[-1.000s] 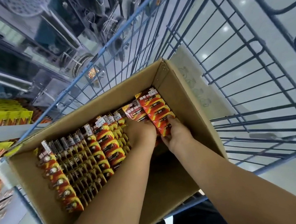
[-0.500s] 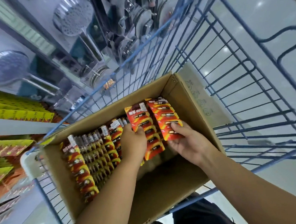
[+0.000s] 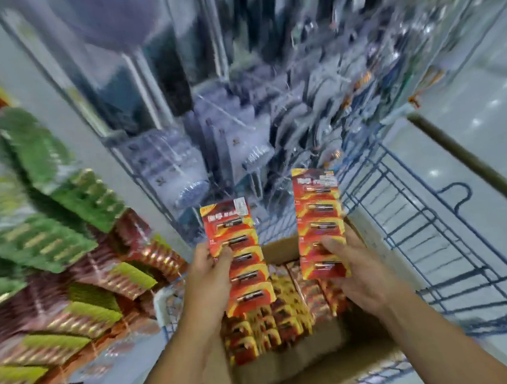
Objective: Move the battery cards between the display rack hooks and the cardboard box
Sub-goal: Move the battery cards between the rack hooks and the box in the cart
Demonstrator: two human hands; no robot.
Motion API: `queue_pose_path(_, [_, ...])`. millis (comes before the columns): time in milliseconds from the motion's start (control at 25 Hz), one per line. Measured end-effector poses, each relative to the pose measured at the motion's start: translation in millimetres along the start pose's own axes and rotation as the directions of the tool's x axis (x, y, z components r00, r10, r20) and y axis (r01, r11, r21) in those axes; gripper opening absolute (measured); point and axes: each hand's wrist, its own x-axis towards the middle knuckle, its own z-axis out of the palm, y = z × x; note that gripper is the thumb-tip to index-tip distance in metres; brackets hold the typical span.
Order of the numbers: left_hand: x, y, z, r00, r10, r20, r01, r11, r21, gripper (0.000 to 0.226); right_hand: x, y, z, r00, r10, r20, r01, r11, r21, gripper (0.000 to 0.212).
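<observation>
1. Shelving and racks of blurred merchandise fill the upper part of the view now; a second ago the head camera looked straight down into the cardboard box (image 3: pixel 311 370). The gaze has swung up and left, toward the hanging packs (image 3: pixel 73 242) on the display rack.
2. Blue wire cart (image 3: pixel 432 235) surrounds the box, which sits low in the frame with rows of battery cards (image 3: pixel 278 320) standing inside it.
3. Both strips have come up out of the box, where the hands were gripping them half a second ago. I judge the lift finished and the carry to the hooks begun; which hook is meant cannot be told through the blur.
4. Left hand (image 3: pixel 207 285) is curled round the left battery strip (image 3: pixel 240 255), thumb across its front and fingers behind, holding it upright above the box.
5. Right hand (image 3: pixel 356 270) pinches the right battery strip (image 3: pixel 319 222) near its lower half, thumb on the face, fingers hidden behind. The two strips are apart, not touching.
</observation>
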Motion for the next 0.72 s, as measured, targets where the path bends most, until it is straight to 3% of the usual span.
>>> queue_pose_path(120, [-21, 62, -38, 0.990, 0.132, 0.056, -0.127, 0.987, -0.094, 0.022, -10, -29, 56, 0.996, -0.071, 0.045, 0.073, 0.996, -0.053, 0.041])
queue_pose_path(200, [-45, 97, -58, 0.967, 0.245, -0.066, -0.250, 0.963, -0.098, 0.027, -17, -50, 93, 0.984, -0.121, 0.134, 0.136, 0.984, -0.114, 0.045])
queue_pose_path(280, [-72, 123, -76, 0.924, 0.329, -0.193, -0.350, 0.933, -0.086, 0.018, -26, -65, 125, 0.960, -0.151, 0.235, 0.196, 0.963, -0.183, 0.045])
queue_pose_path(440, [-128, 165, -110, 0.848, 0.396, -0.353, -0.458, 0.882, -0.112, 0.015, -47, -89, 190, 0.893, -0.168, 0.418, 0.291, 0.923, -0.252, 0.041])
queue_pose_path(720, [-167, 207, -168, 0.721, 0.460, -0.518, -0.575, 0.815, -0.077, 0.017, -70, -88, 282, 0.808, -0.182, 0.560, 0.371, 0.896, -0.244, 0.035])
